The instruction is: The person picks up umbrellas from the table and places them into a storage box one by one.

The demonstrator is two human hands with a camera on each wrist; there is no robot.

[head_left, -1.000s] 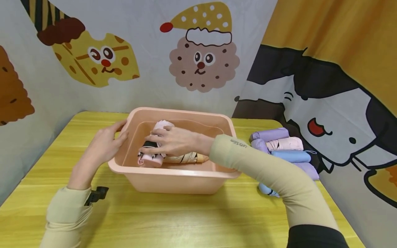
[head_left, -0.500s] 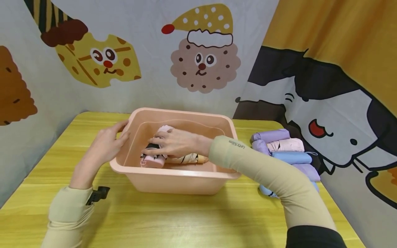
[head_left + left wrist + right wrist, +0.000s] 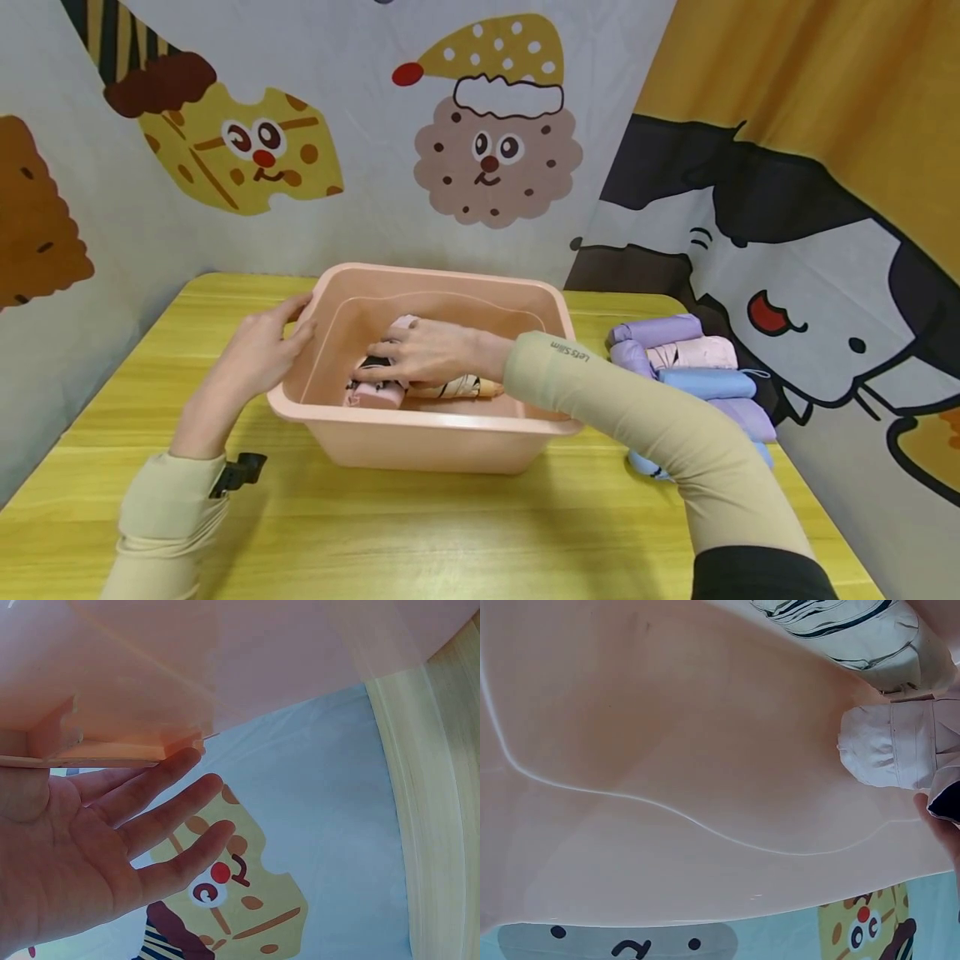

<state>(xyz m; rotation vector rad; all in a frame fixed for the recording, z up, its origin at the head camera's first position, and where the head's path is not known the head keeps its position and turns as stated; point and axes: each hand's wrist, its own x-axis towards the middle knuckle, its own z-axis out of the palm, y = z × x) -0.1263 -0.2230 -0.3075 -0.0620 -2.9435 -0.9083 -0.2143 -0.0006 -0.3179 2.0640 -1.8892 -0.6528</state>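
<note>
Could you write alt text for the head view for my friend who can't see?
A person's right hand grips a pink roll inside a pink tub, while the left hand touches the tub's left end. Purple, pink and blue rolls lie on the yellow wooden table to the right.

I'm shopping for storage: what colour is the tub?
The tub is plain peach-pink, best seen in the head view.

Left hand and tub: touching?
Touching. The left wrist view shows it: the left hand has a fingertip against the rim of the tub, no gap between them.
</note>
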